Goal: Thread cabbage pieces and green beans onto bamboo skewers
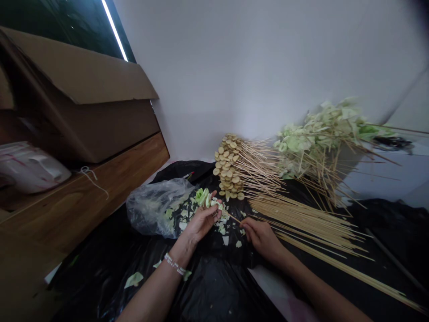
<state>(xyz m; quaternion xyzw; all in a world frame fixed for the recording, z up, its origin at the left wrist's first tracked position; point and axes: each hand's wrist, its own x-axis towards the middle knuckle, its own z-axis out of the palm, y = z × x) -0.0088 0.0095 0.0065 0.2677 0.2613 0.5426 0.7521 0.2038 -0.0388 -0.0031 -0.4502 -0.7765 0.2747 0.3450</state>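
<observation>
My left hand (201, 222) grips pale green cabbage leaf pieces (203, 197) above a black plastic sheet (214, 286). My right hand (263, 239) pinches a thin bamboo skewer (233, 217), and its tip reaches the leaves in my left hand. Torn leaf scraps (221, 227) lie scattered below my hands. To the right lies a heap of bare bamboo skewers (308, 223). Behind it are stacked skewers threaded with round tan slices (228, 165), and a heap of skewers threaded with green leaves (318, 138).
A crumpled clear plastic bag (157, 208) lies left of my hands. A wooden shelf edge (100, 183) and a large cardboard box (83, 107) stand at the left. A white wall (251, 67) rises behind the piles.
</observation>
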